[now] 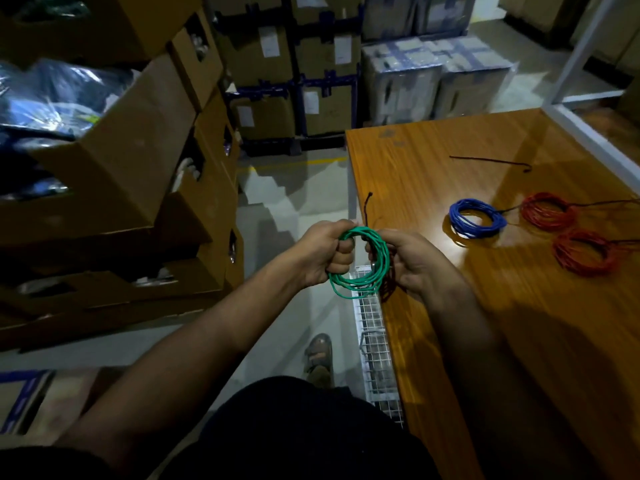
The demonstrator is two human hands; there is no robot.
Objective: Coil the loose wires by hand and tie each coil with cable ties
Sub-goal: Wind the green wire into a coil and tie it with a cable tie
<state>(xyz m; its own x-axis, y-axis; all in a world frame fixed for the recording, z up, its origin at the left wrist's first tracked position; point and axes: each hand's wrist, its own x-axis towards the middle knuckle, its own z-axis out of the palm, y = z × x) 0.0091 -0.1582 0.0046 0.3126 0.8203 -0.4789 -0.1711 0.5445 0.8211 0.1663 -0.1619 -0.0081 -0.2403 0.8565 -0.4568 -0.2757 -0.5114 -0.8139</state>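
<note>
Head view: left hand (323, 252) fists the green coil (360, 263) just off the table's (433, 327) left edge; right hand (414, 259) grips its other side w/ a dark tie (367, 206), prob. Loose grip = loops spring apart.

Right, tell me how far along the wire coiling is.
Done, it seems: a blue coil and two red coils lie wound on the table, with dark tie ends trailing. In hand: both hands, left and right, grip the green coil, a dark tie sticking up. Left: one loose tie lies spare.
</note>
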